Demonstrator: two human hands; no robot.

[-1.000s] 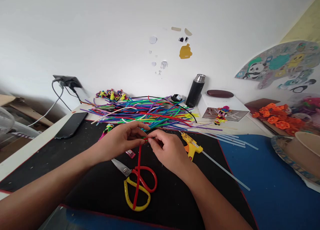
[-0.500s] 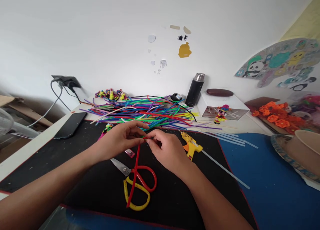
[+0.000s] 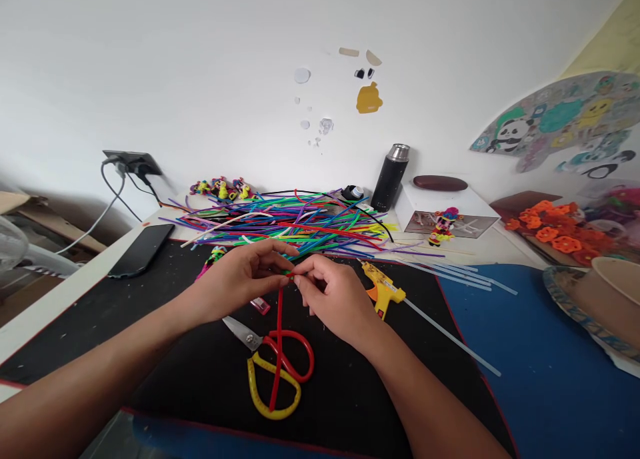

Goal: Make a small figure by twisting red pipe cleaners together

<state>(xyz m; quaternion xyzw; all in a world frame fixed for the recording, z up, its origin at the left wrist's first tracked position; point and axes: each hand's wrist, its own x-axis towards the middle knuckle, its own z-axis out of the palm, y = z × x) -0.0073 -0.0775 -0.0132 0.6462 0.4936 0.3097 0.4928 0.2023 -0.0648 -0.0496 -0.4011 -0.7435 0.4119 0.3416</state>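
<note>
My left hand [image 3: 239, 278] and my right hand [image 3: 334, 298] meet over a black mat [image 3: 150, 352], fingertips pinched together on the top end of a red pipe cleaner [image 3: 277, 352]. The pipe cleaner hangs down from the pinch toward me, across a pair of scissors [image 3: 273, 366] with one red and one yellow handle lying on the mat. A speck of green shows at the pinch point. A yellow glue gun [image 3: 381, 289] lies just right of my right hand.
A heap of colourful pipe cleaners [image 3: 290, 226] lies behind my hands. A phone [image 3: 143, 248] rests at the left, a black flask [image 3: 390, 179] and white box [image 3: 445, 209] at the back, clear glue sticks [image 3: 450, 276] and a blue mat [image 3: 540, 379] at the right.
The hanging tail of the red pipe cleaner swung left, then back right. Both hands stay pinched at the same spot with small finger movements.
</note>
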